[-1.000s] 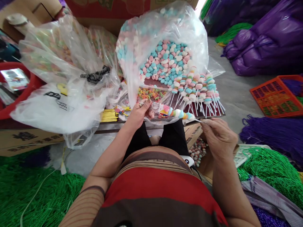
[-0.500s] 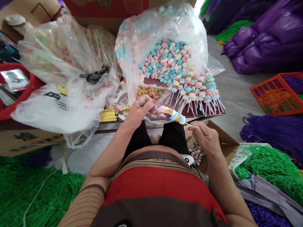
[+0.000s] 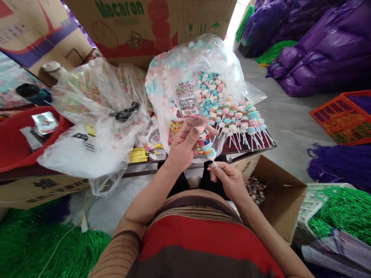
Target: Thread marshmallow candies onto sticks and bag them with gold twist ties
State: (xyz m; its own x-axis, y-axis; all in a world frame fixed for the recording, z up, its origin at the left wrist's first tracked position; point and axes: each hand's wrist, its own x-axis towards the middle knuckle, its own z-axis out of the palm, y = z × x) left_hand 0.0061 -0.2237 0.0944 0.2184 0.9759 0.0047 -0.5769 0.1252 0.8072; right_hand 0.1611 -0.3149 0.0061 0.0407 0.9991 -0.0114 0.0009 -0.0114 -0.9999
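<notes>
My left hand (image 3: 184,143) is closed on a clear printed plastic bag (image 3: 186,96), thumb on top. The bag's upper part, with text and a barcode, stands up beyond the fingers. Its lower part, with a cartoon print, lies around a marshmallow candy skewer (image 3: 209,153). Blue and white pieces show at the skewer's near end. My right hand (image 3: 227,175) pinches the white stick below them. Finished-looking candy skewers (image 3: 239,116) lie in a pile to the right. Behind sits an open bag of pink, blue and white candies (image 3: 211,87); ring candies (image 3: 174,129) lie by my left hand.
Yellow twist ties (image 3: 139,155) lie at the table edge, left of my hands. A red basin (image 3: 17,154) and a white plastic bag (image 3: 84,154) are farther left. An open carton (image 3: 278,200) stands at lower right, an orange crate (image 3: 342,119) beyond it. A Macaron carton (image 3: 121,34) stands behind.
My right hand has moved left and nearer to my left hand, with the skewer now steeper. The bag's printed upper part now stands spread above my left hand. The camera view has tilted up.
</notes>
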